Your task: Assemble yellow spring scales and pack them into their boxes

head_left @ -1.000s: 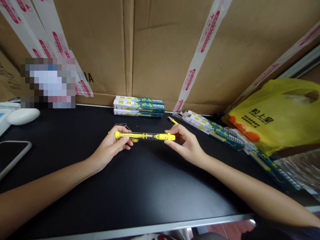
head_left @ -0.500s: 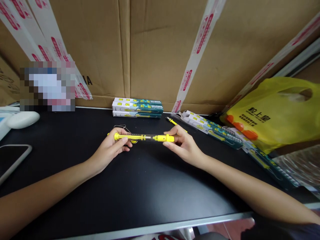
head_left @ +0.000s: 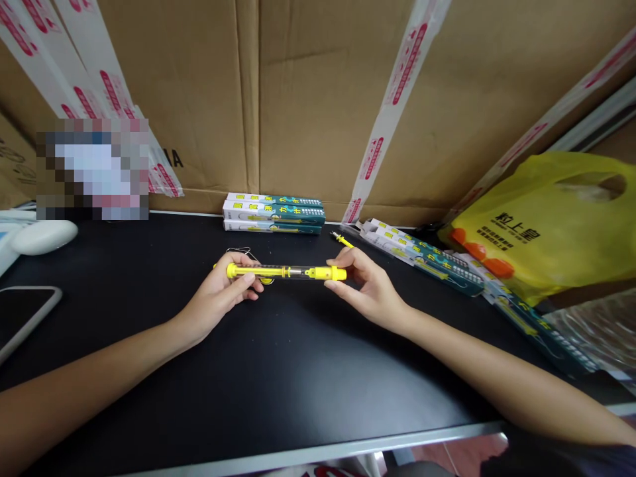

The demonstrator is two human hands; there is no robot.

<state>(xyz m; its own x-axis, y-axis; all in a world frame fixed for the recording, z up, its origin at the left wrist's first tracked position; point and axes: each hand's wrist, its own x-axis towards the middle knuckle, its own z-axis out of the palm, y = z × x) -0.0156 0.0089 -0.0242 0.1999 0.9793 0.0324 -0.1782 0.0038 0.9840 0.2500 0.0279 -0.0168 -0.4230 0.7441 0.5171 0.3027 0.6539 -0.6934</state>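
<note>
A clear tubular spring scale [head_left: 298, 272] with yellow inner parts lies level between my two hands, just over the black desk. My left hand [head_left: 229, 283] is closed around its left part, thumb along the tube. At the other end, the thumb and fingers of my right hand [head_left: 362, 281] pinch the yellow cap [head_left: 336, 273]. Behind my left fingers a bent wire hook [head_left: 241, 250] shows, partly hidden. A yellow round piece [head_left: 267, 281] peeks out below the tube. Beyond my right hand lies a thin yellow rod [head_left: 342, 239] with a dark tip, partly covered by the fingers.
Several printed boxes [head_left: 273, 213] are stacked at the back of the black desk [head_left: 278, 384], against a large cardboard box [head_left: 318, 99]. More such boxes [head_left: 422, 255] lie at the right, beside a yellow plastic bag [head_left: 546, 218]. A phone-like device [head_left: 24, 318] rests at left.
The yellow cap in my right fingers appears turned slightly, its raised tab less visible. Both hands stay almost in the same place, and the view has shifted a little.
</note>
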